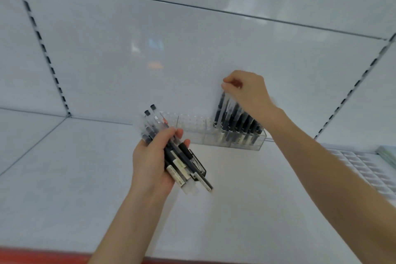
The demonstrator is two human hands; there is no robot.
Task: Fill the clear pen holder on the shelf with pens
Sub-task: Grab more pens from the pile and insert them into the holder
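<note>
- So, nearest me is the red front edge (42,253) of the white shelf (235,210). A white divided tray (364,167) lies off to the right, well apart from the work.
- My left hand (154,156) hovers above the shelf. Its grip is curled round a bundle of pens (182,163), a good handful, with the caps pointing up and away from me.
- Just beyond stands the clear pen holder (192,128), at the back of the shelf against the back panel (150,38).
- Its right-hand section carries a leaning row of stocked pens (242,126). The middle and left sections look empty, as far as I can tell through the clear plastic.
- Above that filled end, my right hand (246,92) pinches the top of a single pen (221,109) between thumb and fingertips. The grip is closed tight on it, and the pen's lower end sits at the left edge of the row.
- I judge the job roughly a third done. What remains is to seat and release this pen, then feed the bundle into the two bare sections.
</note>
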